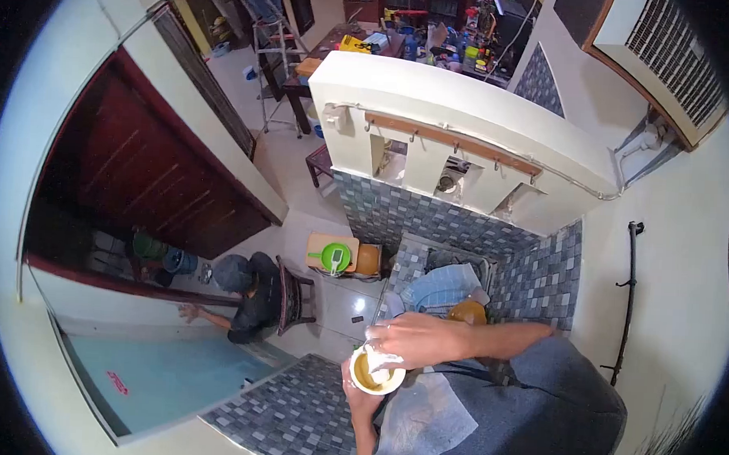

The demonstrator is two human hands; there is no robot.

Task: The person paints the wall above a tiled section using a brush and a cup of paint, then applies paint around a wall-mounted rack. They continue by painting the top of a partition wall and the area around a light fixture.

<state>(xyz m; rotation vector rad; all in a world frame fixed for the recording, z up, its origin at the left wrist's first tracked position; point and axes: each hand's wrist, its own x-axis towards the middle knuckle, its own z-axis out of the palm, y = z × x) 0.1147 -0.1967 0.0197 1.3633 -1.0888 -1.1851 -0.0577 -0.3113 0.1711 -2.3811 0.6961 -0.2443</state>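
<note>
My left hand point(360, 396) grips a round white tub point(399, 385) from below and the side. Its inside looks yellowish, with a whitish lump in it. Over the mouth of the tub, my right hand point(404, 340) is closed on a white object point(385, 360) that reaches down into it; I cannot tell its exact kind. White smears show on the fingers of that hand. Below the right forearm, a pale, stained cloth point(429, 417) lies across my dark clothing.
A person point(256, 296) sits on a dark wooden chair point(296, 296), one arm stretched to the wall. A green sieve-like bowl point(335, 258) rests on a small table. Blue cloth point(443, 286) lies on the tiled counter beside an orange-brown object point(468, 312). A stepladder point(275, 69) stands farther back.
</note>
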